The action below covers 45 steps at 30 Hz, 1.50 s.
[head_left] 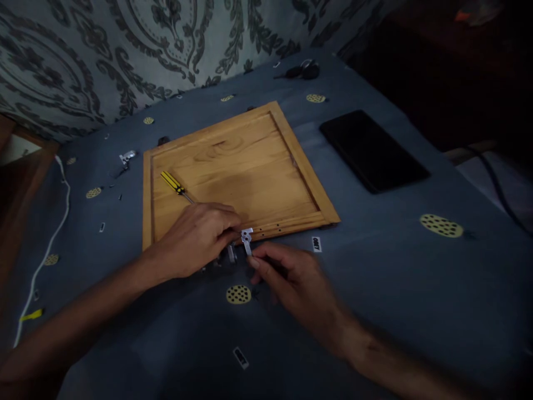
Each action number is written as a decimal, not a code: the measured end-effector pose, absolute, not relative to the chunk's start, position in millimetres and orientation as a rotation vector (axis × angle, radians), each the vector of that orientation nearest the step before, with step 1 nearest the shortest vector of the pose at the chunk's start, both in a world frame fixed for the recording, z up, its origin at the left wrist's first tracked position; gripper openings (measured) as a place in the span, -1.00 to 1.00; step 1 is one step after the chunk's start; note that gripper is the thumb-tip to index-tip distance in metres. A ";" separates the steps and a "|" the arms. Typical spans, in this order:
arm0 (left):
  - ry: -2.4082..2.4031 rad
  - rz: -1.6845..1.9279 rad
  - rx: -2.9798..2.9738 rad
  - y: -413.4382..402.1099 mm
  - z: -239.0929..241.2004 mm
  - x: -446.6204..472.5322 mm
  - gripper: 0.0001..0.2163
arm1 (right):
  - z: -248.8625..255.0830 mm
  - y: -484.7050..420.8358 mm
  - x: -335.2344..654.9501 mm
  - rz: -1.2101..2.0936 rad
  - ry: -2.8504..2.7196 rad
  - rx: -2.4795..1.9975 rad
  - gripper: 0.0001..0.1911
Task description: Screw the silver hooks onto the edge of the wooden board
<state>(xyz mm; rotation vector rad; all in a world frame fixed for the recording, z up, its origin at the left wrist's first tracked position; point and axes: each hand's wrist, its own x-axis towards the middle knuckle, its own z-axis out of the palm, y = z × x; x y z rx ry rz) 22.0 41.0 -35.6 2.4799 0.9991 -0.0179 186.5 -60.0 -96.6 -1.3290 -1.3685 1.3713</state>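
A wooden panel (225, 166) with a raised frame lies on the blue patterned cloth, with several small dark holes along its near edge. My right hand (295, 280) pinches the lower end of a small metal hinge plate (246, 235) between thumb and index finger, by that edge. Reaching over the panel's near edge, my left hand (200, 236) has its fingers closed right beside the plate. What they grip is hidden. Under that hand another metal hinge piece (231, 254) shows in part. A yellow-and-black screwdriver (172, 182) rests on the panel, its shaft running towards my left hand.
A dark flat tablet-like slab (372, 150) lies right of the panel. Loose metal hardware (127, 158) sits to its left. A dark object with a round end (308, 69) lies at the back. A white cable (58, 228) runs down the left side. Patterned fabric (166, 44) rises behind.
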 end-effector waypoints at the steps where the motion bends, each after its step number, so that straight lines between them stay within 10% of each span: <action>1: 1.006 -0.022 2.477 40.8 -35.3 22.1 -0.81 | -96.5 -60.2 186.7 1.369 -1.368 -1.326 -0.76; 45: 1.050 -0.073 2.497 39.7 -34.7 23.7 -0.81 | -93.8 -58.4 183.1 1.411 -1.381 -1.382 -0.71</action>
